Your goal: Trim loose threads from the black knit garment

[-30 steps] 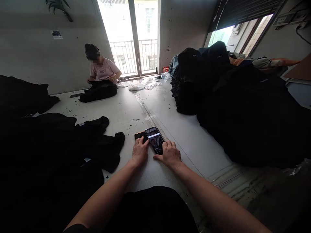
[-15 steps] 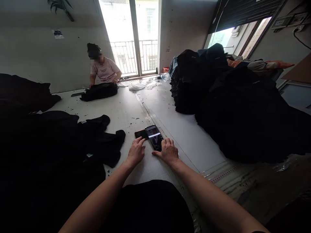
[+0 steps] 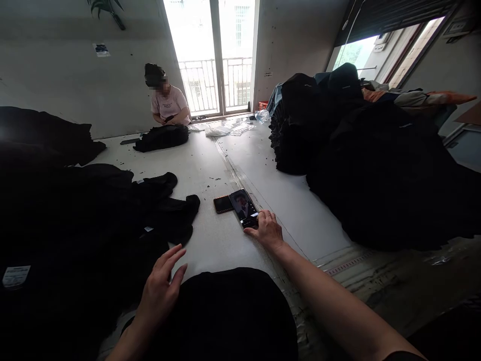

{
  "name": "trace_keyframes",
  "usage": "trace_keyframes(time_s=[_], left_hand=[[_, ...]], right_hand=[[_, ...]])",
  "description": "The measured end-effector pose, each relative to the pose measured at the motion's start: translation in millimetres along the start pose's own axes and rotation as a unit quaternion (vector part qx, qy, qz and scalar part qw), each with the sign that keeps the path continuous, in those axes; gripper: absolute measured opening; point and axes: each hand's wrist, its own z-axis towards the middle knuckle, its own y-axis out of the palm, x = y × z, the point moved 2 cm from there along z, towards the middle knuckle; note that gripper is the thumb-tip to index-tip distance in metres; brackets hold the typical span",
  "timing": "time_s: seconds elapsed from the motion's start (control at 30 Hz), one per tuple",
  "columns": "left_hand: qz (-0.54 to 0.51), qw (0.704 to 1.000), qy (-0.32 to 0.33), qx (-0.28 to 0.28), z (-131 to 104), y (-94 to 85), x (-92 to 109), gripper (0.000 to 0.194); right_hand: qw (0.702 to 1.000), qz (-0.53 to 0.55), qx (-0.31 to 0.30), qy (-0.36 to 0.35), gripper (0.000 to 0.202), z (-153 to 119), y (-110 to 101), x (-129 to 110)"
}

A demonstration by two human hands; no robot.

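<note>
Fingers [image 3: 263, 218] of the right hand [image 3: 267, 231] rest curled on the near end of the lit phone [image 3: 244, 207], touching its lower edge and screen without closing round it. That phone lies flat on the white worktop [image 3: 210, 240], its long axis running away from the person and leaning slightly left, so most of its length extends beyond the fingertips toward the window. The right hand is plainly the nearer one. A picture shows on the screen, too small to make out, and no writing on it can be read.

The left hand [image 3: 161, 288] hovers well back and to the left, fingers spread and released, holding nothing, above the edge of the dark cloth [image 3: 229, 316] in the person's lap and near the black garments [image 3: 112, 215] heaped on the left.

Just beside the lit phone, at its far left, lies a second phone [image 3: 223, 203] with a dark screen; whether they touch I cannot tell. White tags [image 3: 15, 276] on the garments carry print too fine to read. To the right rises a large black pile [image 3: 376, 165]. Far across the worktop another person [image 3: 167, 103] in a pink shirt bends over a dark bundle [image 3: 161, 136]; the lettering on the shirt is illegible.
</note>
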Motion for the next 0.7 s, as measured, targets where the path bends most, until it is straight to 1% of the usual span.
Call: trace_keyframes(time_s=[0.1, 0.23, 0.33, 0.5, 0.7], left_hand=[[-0.016, 0.999, -0.034, 0.005, -14, -6.7, -2, 0.036], [-0.035, 0.998, -0.043, 0.0, -22, -4.0, 0, 0.035], [-0.046, 0.998, -0.04, -0.006, -22, 1.4, 5, 0.035], [-0.051, 0.998, -0.02, -0.018, -18, 9.0, 12, 0.035], [-0.049, 0.998, -0.022, -0.021, -17, 13.6, 15, 0.034]], right_hand=[[1.0, -0.005, 0.003, -0.008, 0.051, -1, 0, -2], [1.0, -0.017, 0.002, -0.016, 0.044, -6, 0, -4], [0.999, -0.028, 0.003, -0.022, 0.04, -10, 0, -7], [0.999, -0.04, 0.007, -0.015, 0.04, -13, 1, -10], [0.999, -0.042, 0.009, -0.009, 0.042, -13, 2, -9]])
